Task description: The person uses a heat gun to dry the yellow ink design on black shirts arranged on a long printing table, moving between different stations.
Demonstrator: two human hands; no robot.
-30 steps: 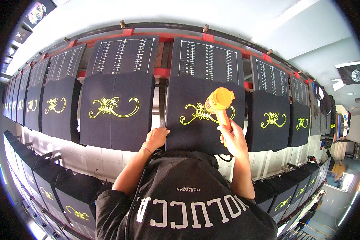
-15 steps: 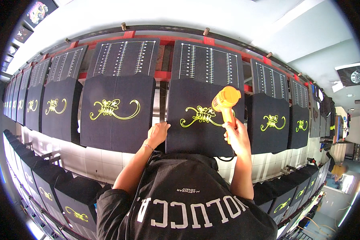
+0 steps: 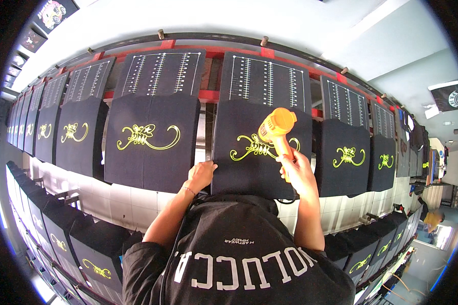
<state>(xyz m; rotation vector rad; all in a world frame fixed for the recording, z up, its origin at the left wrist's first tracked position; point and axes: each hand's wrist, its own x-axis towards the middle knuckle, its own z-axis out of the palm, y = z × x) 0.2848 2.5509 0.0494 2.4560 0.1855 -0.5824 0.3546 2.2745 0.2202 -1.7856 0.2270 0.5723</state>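
The right hand (image 3: pixel 296 170) is clenched round the handle of an orange heat gun (image 3: pixel 276 130), whose head hangs just over the yellow-green scroll print (image 3: pixel 253 147) on the black garment panel (image 3: pixel 259 152) straight ahead. The left hand (image 3: pixel 201 174) rests on that panel's lower left edge, fingers (image 3: pixel 209 165) seemingly pressed flat rather than gripping, though they are small from here. Matching printed panels (image 3: pixel 151 140) line the row on both sides, below black ruled boards (image 3: pixel 267 81).

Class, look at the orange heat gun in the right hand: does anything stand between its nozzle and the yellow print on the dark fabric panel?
Nothing visible does. The heat gun hangs directly over the yellow print; the left hand rests at the panel's lower left edge, clear of it.
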